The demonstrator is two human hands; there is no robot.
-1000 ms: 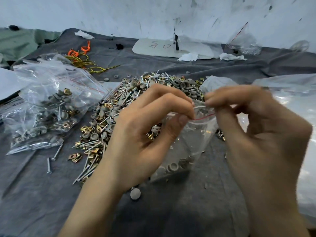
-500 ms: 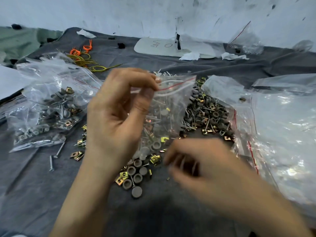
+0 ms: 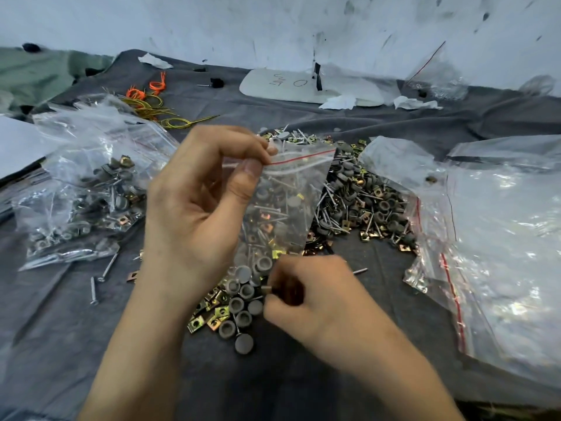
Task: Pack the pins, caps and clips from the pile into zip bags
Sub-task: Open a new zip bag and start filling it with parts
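1. The zip bag (image 3: 291, 189) hangs from the left hand (image 3: 194, 208), which pinches its top left corner between thumb and forefinger, above the middle of the pile (image 3: 364, 202).
2. The right hand (image 3: 315, 296) is lower and nearer, at the pile's near edge, just right of a cluster of grey caps (image 3: 243, 302) and brass clips (image 3: 212, 320).
3. The bag is clear with a red line along its zip strip. The pile shows through it, and whether anything lies inside cannot be told.
4. The pile of pins, caps and clips lies on a grey cloth (image 3: 60, 329), between filled bags (image 3: 79, 192) on the left and empty bags (image 3: 491, 238) on the right.
5. The left hand is raised, its other fingers curled. The right hand's fingers are curled with the tips at the caps; it is blurred, so whether it has hold of a piece cannot be told.
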